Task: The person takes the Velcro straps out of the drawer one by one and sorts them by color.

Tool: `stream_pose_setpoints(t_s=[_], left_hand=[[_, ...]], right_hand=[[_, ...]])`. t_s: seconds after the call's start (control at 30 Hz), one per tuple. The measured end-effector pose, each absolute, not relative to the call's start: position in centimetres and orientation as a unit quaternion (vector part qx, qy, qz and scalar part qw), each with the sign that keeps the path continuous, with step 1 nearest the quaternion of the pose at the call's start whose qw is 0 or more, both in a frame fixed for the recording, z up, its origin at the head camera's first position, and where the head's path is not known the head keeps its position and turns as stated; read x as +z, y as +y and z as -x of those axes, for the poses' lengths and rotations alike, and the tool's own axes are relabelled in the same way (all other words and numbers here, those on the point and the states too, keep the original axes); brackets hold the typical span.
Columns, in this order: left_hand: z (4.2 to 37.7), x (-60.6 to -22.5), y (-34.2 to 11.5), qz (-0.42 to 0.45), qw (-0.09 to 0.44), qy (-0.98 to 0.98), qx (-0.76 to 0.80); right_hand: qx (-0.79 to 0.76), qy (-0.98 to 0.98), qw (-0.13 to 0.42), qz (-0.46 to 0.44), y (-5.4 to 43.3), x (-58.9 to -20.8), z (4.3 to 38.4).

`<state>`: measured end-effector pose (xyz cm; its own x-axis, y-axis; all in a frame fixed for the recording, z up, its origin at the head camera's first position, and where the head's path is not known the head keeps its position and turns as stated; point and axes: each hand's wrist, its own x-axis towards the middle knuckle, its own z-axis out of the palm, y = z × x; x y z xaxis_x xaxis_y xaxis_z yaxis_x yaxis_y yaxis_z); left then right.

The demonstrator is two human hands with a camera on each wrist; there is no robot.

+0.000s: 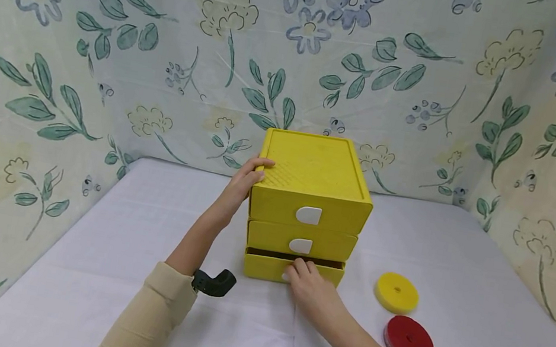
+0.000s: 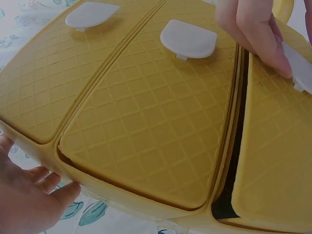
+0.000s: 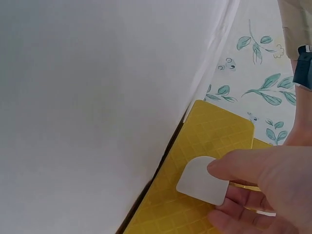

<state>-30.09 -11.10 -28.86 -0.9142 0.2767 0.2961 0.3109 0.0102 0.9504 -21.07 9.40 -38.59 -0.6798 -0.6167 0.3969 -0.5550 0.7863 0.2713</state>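
A yellow three-drawer cabinet (image 1: 318, 164) with white tab handles stands on the cloth-covered table. Its bottom drawer (image 1: 265, 267) sits slightly pulled out, a dark gap showing along its top edge. My right hand (image 1: 311, 289) pinches that drawer's white handle (image 3: 201, 180), thumb on one face and fingers at the other. My left hand (image 1: 242, 185) rests against the cabinet's left side, fingertips over the top edge. In the left wrist view, the middle drawer (image 2: 146, 122) and top drawer (image 2: 68, 73) are pushed in.
To the right of the cabinet lie a yellow roll of tape or ribbon (image 1: 397, 293) and a red roll (image 1: 409, 341), close together. A white cloth (image 1: 172, 194) covers the table. Floral fabric (image 1: 176, 62) hangs behind and at both sides.
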Motion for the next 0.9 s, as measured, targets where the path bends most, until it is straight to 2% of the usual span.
stream_pose_setpoints(t_s=[0.23,0.53,0.77,0.9], left_hand=[[30.4,-29.3,-11.1,0.212,0.022,-0.708,-0.673],[29.9,-28.9,-11.2,0.209,0.013,-0.71,-0.672],[27.9,-27.4,-11.1,0.215,0.012,-0.716,-0.664],[28.7,-28.1,-11.2,0.215,0.014,-0.716,-0.664]], right_hand=[[-0.062,-0.922,0.215,-0.315,9.3,-38.4,20.1],[-0.07,-0.914,0.24,-0.32,9.3,-38.3,18.9],[-0.075,-0.911,0.245,-0.324,9.2,-38.4,18.2],[-0.077,-0.912,0.24,-0.324,9.2,-38.4,17.8]])
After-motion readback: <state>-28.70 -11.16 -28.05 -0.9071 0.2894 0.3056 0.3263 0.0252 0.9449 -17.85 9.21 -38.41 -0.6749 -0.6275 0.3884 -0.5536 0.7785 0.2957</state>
